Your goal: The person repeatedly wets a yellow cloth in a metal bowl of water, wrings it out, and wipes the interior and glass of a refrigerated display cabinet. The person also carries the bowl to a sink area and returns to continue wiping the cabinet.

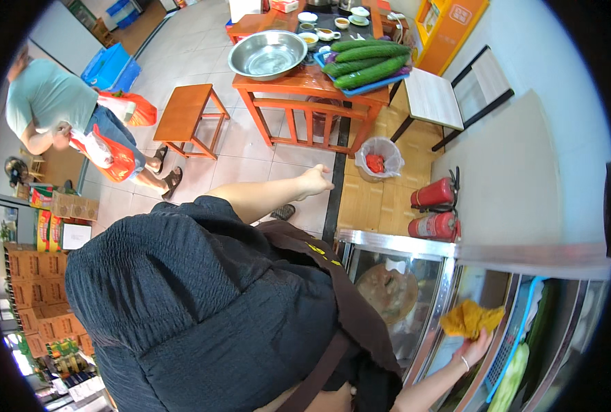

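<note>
My left hand (316, 181) hangs out over the tiled floor, fingers loosely bent and apart, holding nothing. At the lower right my right hand (475, 347) grips a crumpled yellow cloth (470, 319) over a metal-framed glass display case (398, 242). Whether the cloth touches the case is unclear. Inside the case lie a round brown board-like item (387, 293) and, further right, a blue plastic basket (513, 335) beside a long pale green vegetable (511, 376). A dark apron (357, 309) covers my front.
A wooden table (305, 80) bears a steel basin (268, 55), a tray of cucumbers (369, 64) and cups. Around stand a stool (184, 110), a lined bin (379, 157), a chair (434, 98) and two fire extinguishers (434, 193). A person (61, 98) carries red bags at upper left.
</note>
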`<state>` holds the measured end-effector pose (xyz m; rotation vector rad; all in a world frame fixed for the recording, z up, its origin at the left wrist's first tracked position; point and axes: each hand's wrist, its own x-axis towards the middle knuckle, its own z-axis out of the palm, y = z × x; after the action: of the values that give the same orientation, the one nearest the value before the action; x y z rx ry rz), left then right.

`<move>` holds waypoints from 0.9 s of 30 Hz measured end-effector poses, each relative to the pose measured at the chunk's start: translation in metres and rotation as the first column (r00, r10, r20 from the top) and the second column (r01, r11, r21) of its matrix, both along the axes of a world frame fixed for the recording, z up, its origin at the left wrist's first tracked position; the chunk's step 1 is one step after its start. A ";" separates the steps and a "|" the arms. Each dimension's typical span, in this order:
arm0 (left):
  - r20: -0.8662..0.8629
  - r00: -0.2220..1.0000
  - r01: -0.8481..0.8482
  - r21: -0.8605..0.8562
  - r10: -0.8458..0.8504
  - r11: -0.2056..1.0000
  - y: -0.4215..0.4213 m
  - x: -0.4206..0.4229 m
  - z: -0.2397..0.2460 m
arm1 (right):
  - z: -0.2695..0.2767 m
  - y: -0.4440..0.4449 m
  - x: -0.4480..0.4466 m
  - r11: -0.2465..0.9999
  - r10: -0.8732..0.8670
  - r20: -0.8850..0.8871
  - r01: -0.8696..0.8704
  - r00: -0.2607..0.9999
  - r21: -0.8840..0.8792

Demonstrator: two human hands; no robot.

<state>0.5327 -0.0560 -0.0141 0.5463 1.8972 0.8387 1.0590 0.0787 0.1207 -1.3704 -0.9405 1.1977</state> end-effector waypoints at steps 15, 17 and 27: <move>0.971 0.118 -0.622 0.235 -0.207 0.747 0.075 -0.291 0.102 | -0.009 0.041 -0.680 0.701 0.444 -0.717 -0.707 0.537 -0.095; 0.978 0.175 -0.745 0.205 -0.110 0.634 0.080 -0.350 0.090 | -0.021 0.030 -0.742 0.599 0.556 -0.652 -0.792 0.516 -0.116; 0.575 0.818 -0.335 0.481 -0.004 0.810 0.078 -0.475 0.060 | -0.065 0.034 -0.891 0.221 0.857 0.507 -0.952 0.086 -0.212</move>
<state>0.0582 0.0223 0.0460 0.4101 1.1468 1.5277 0.1677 0.1132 0.0559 -0.8339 -2.5716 1.5463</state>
